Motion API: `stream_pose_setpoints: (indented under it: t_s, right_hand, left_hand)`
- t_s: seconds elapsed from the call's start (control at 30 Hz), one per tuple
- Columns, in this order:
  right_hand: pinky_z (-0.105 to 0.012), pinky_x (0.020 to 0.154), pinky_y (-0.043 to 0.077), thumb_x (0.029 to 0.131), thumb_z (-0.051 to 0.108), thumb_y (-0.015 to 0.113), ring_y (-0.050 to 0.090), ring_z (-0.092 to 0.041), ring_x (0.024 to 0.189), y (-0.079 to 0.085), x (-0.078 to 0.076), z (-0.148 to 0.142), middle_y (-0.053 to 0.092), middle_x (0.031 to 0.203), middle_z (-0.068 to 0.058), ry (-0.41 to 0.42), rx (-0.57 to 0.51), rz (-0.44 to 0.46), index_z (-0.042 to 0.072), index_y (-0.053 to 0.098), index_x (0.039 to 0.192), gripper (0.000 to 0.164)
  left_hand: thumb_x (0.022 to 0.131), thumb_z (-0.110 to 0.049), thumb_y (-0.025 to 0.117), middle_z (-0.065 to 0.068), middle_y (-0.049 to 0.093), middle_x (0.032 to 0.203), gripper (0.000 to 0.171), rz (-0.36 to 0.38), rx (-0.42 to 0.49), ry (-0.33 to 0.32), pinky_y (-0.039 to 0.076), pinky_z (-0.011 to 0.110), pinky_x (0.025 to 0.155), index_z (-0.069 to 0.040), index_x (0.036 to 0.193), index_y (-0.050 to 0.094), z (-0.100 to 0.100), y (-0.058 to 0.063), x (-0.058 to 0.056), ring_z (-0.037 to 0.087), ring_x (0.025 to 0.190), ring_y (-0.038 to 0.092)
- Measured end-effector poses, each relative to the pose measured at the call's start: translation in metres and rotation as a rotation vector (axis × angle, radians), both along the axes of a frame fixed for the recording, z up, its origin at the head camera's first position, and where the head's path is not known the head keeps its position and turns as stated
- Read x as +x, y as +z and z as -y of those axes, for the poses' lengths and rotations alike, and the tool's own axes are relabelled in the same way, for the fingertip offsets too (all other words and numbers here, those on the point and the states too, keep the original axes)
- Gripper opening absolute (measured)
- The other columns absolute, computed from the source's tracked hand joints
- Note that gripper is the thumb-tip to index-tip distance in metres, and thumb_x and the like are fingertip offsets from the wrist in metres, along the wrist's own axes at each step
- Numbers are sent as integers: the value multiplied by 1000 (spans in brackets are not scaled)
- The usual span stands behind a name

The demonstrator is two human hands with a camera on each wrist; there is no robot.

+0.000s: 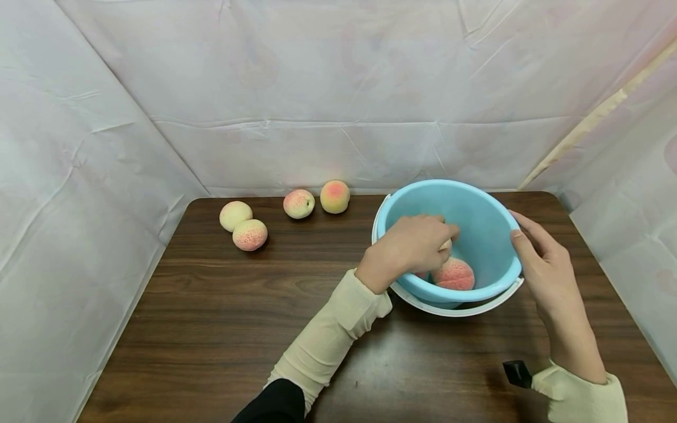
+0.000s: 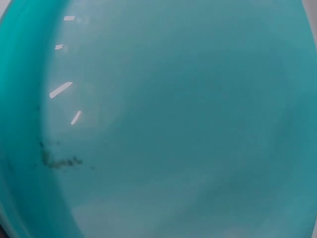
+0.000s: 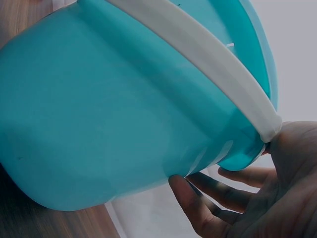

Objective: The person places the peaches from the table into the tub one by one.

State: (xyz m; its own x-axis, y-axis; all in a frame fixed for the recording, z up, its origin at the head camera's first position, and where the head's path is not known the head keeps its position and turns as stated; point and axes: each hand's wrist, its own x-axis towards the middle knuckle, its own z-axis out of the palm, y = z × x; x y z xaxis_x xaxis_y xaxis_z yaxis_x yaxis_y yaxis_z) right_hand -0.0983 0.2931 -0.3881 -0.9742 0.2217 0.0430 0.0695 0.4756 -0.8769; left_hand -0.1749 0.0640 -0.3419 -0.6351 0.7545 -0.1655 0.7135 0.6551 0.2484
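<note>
From my end, pale sheeting (image 1: 344, 76) walls in the far edge and both sides of the worktop (image 1: 211, 329), so everything is set within that frame. The blue bucket (image 1: 483, 235) stands on the right of it, mouth up, where both arms reach it comfortably. Its white handle (image 1: 457, 311) hangs down round the near side, which I take as useful: the mouth is left unobstructed.

My right hand (image 1: 550, 264) holds the bucket's right rim, thumb over the top and fingers spread along the outside, presumably to steady it. My left hand (image 1: 412, 244) is down inside, fingers curled narrowly over a pale peach (image 1: 446, 245); the knuckles cover most of it, so I can't swear how firm that hold is. The hand also blocks my view of the bucket's left interior, and the forearm crosses the near-left rim. The left wrist view gives me only blue inner wall.

Beside those fingers a redder peach (image 1: 453, 274) lies in the bucket. Well apart, on the worktop's far left, a yellowish peach (image 1: 235, 215) and a speckled peach (image 1: 250, 235) touch, while two others, a blushed peach (image 1: 299, 204) and an orange peach (image 1: 335, 197), sit near the back edge.
</note>
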Motion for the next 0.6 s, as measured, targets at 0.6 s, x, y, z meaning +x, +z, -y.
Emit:
stream_pose_setpoints:
  t_s: [0.6]
  right_hand:
    - [-20,62,57,110,39,47,68,3,80,1,0,0,64,105,26,3,2,-2,28,49,157,48]
  left_hand:
    - [104,-26,53,-7,60,97,17,-389,321,37,43,19,69,-22,111,69,13,5,2,9,82,52]
